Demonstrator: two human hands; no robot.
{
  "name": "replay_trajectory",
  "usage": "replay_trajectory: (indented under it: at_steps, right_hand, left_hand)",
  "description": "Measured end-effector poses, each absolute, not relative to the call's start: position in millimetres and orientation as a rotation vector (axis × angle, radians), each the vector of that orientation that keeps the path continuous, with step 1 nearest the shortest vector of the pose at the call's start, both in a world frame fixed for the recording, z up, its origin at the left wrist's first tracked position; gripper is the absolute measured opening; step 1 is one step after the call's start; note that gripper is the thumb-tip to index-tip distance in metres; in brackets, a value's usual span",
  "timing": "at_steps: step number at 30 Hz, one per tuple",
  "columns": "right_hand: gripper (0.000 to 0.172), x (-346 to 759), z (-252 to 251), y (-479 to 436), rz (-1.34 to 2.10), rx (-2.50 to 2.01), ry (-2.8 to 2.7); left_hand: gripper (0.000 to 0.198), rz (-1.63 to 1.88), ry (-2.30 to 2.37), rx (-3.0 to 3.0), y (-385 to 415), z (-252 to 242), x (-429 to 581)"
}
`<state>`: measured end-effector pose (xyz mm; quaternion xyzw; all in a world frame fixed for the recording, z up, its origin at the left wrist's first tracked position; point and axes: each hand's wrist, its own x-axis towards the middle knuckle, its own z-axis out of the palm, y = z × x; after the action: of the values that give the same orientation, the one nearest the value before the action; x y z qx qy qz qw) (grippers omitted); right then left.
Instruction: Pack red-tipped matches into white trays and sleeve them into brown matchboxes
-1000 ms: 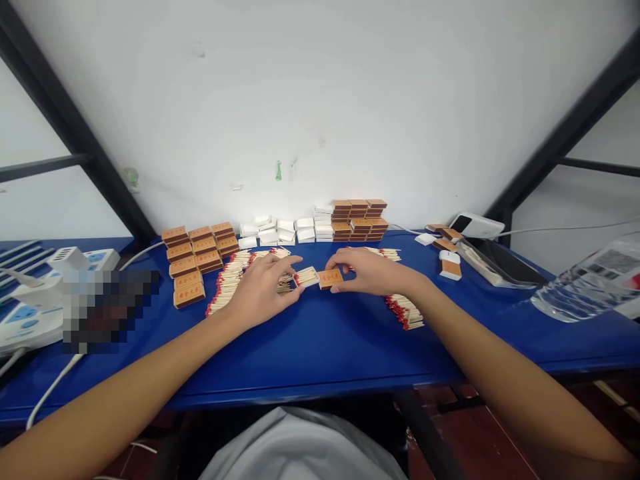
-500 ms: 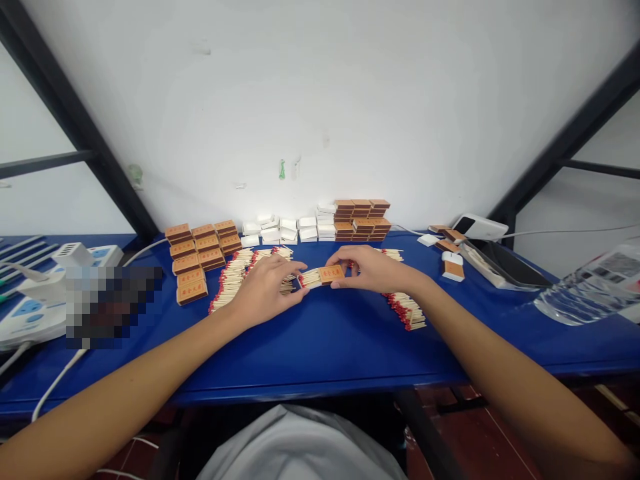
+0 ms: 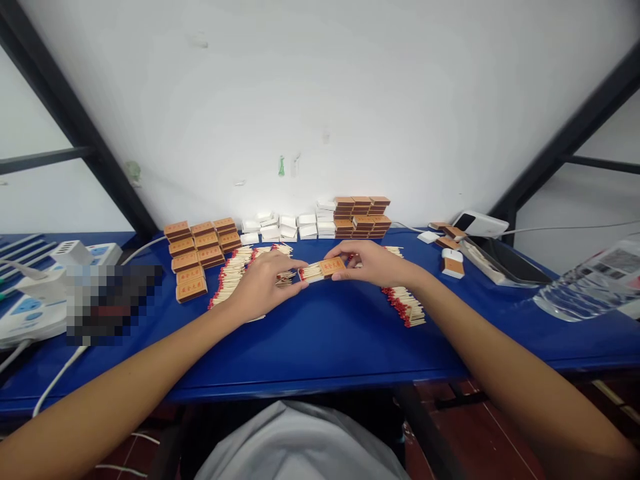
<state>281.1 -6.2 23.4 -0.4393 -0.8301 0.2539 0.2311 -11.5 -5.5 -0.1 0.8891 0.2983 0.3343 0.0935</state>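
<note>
Between my hands is a matchbox (image 3: pixel 333 268), its inner tray (image 3: pixel 311 273) of red-tipped matches drawn partly out to the left. My left hand (image 3: pixel 264 277) pinches the tray's left end between thumb and fingers. The orange printed sleeve is gripped at its right end by my right hand (image 3: pixel 373 263), thumb in front and fingers behind. Loose matches (image 3: pixel 229 279) lie in rows beside and partly under my left hand. Another row of matches (image 3: pixel 407 308) lies by my right wrist, partly covered by that hand.
Orange matchboxes (image 3: pixel 193 283) stand stacked at left, with more stacked matchboxes (image 3: pixel 363 217) by the wall. White trays (image 3: pixel 287 228) sit between them. A power strip (image 3: pixel 30 310) is at far left; a phone (image 3: pixel 505 260) and a plastic bottle (image 3: pixel 590 280) are at right.
The matchbox has tipped slightly, its sleeve end a little higher than before, and both hands have shifted with it. The tray is still partly out.
</note>
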Motion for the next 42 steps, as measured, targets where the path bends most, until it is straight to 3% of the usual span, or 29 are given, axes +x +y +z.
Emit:
replay_trajectory:
  at_steps: [8,25,31,42]
  right_hand:
    - [0.048,273,19,-9,0.741,-1.111,-2.13]
    - [0.046,228,14,-34,1.322,-0.752,-1.774]
    - [0.051,215,9,-46,1.398,-0.708,-1.752]
    - [0.063,211,9,-48,1.488,-0.702,-1.739]
  left_hand:
    - [0.034,1.114,0.941,2.549,-6,1,-11]
    - [0.049,1.345,0.79,2.506,-11,4,-6]
    - [0.065,1.379,0.746,2.573,-13,7,-5]
    - [0.076,1.378,0.639,2.618,-6,5,-7]
